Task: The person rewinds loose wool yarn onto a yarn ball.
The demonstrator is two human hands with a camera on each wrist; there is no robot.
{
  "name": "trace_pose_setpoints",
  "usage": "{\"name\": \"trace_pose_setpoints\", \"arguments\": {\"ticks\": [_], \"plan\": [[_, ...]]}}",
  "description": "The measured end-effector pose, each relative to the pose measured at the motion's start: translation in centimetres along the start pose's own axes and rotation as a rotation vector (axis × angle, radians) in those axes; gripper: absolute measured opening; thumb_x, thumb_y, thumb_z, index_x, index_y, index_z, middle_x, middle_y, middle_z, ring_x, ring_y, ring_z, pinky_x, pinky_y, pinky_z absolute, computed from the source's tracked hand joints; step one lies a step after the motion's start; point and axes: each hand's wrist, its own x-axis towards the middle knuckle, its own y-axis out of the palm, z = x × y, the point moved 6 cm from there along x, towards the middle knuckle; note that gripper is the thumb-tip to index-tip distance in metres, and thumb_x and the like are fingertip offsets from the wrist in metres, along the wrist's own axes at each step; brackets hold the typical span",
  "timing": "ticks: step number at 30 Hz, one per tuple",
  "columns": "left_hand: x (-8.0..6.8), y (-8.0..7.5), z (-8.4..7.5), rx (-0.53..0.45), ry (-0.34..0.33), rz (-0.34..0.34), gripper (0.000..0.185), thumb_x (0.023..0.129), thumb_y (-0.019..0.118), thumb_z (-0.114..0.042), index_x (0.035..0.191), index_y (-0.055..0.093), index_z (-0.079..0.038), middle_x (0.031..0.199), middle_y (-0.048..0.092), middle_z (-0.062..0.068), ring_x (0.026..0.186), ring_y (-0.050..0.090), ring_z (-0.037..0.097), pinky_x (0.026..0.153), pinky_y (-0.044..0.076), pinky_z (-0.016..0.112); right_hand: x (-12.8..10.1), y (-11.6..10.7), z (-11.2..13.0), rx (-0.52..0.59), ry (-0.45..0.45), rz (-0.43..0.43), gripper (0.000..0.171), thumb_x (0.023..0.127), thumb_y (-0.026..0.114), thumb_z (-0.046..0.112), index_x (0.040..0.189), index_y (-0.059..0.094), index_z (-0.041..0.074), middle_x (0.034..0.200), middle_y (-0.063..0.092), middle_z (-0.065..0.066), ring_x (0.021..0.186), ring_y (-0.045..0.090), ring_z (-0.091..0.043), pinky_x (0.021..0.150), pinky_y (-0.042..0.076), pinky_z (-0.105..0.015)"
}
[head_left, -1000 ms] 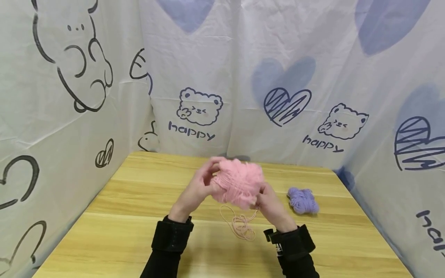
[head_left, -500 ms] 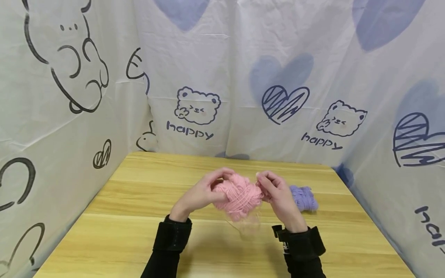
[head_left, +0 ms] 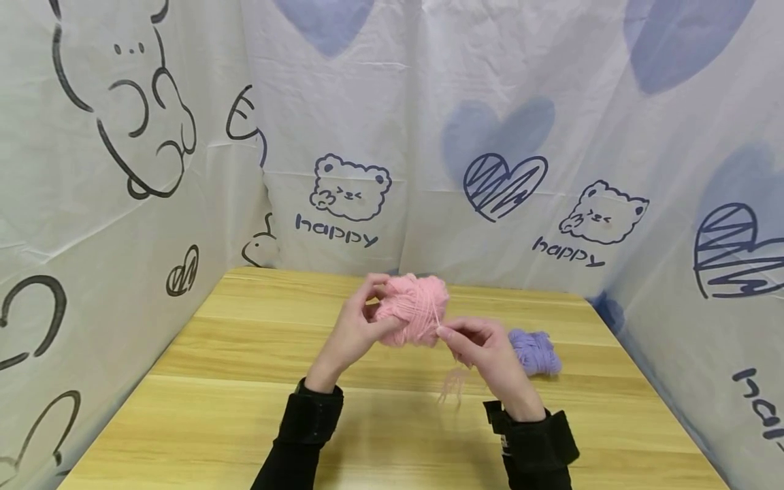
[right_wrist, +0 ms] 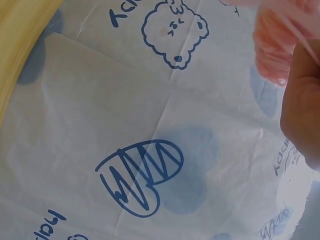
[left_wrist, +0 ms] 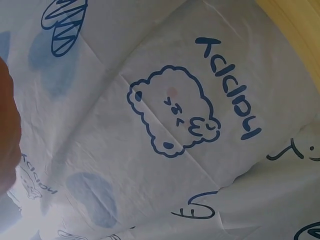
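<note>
A pink yarn ball (head_left: 412, 308) is held up above the wooden table (head_left: 202, 408). My left hand (head_left: 358, 327) grips its left side with curled fingers. My right hand (head_left: 474, 344) pinches a pink strand (head_left: 436, 314) coming off the ball's lower right; a blurred loose tail (head_left: 452, 386) hangs below it. The right wrist view shows the pink yarn ball (right_wrist: 280, 45) beside a bit of my right hand (right_wrist: 302, 105). In the left wrist view only a sliver of my left hand (left_wrist: 7, 130) shows at the left edge.
A small purple yarn ball (head_left: 534, 351) lies on the table just right of my right hand. White curtains (head_left: 392, 136) printed with bears, hearts and "happy" close in the table at the back and both sides.
The pink ball rose and shifted slightly left in my left hand. My right hand dropped from the ball's right side to below it, pulling the strand; the loose tail lifted off the table.
</note>
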Motion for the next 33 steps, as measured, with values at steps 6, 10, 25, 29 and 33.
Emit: {"name": "trace_pose_setpoints", "arguments": {"ticks": [6,10,25,29,33], "plan": [[0.1,-0.5,-0.4,-0.135,0.029,-0.083,0.052,0.083,0.066,0.000,0.127,0.045,-0.015,0.120,0.051,0.016,0.097,0.064,0.026,0.074,0.060,0.032,0.0,1.0,-0.2,-0.020,0.004,0.132,0.022,0.095,0.058,0.012,0.104,0.070,-0.005,0.066,0.049,0.003,0.056,0.036,-0.016,0.048,0.029,-0.034],[0.1,-0.6,-0.8,-0.210,0.063,-0.090,0.054,0.083,0.064,0.002,0.130,0.042,-0.012,0.121,0.050,0.015,0.096,0.063,0.024,0.075,0.060,0.031,0.3,1.6,-1.2,-0.053,0.067,0.184,0.023,0.095,0.059,0.017,0.105,0.072,0.000,0.068,0.056,0.001,0.058,0.040,-0.013,0.050,0.034,-0.029],[-0.4,0.6,-1.6,-0.390,0.082,0.079,0.048,0.081,0.059,0.000,0.122,0.045,-0.020,0.122,0.054,0.009,0.090,0.065,0.012,0.075,0.058,0.027,1.1,1.0,-3.8,0.140,0.091,0.234,0.021,0.095,0.057,0.009,0.090,0.073,0.020,0.061,0.053,0.011,0.055,0.043,-0.001,0.051,0.036,-0.021],[-0.7,0.8,-1.8,-0.349,0.095,0.182,0.048,0.079,0.060,-0.001,0.121,0.047,-0.020,0.116,0.058,0.005,0.085,0.063,0.012,0.071,0.057,0.025,0.8,0.3,-4.2,0.217,0.151,0.253,0.028,0.093,0.050,0.001,0.086,0.069,0.021,0.062,0.044,0.012,0.058,0.043,-0.001,0.059,0.043,-0.018],[-1.1,1.4,-1.7,-0.290,0.087,0.310,0.052,0.075,0.062,0.002,0.122,0.049,-0.014,0.114,0.061,0.001,0.090,0.062,0.014,0.075,0.056,0.027,0.7,-0.1,-4.0,0.329,0.174,0.262,0.030,0.096,0.045,0.002,0.093,0.069,0.019,0.080,0.060,0.013,0.071,0.057,0.000,0.067,0.051,-0.017]]}}
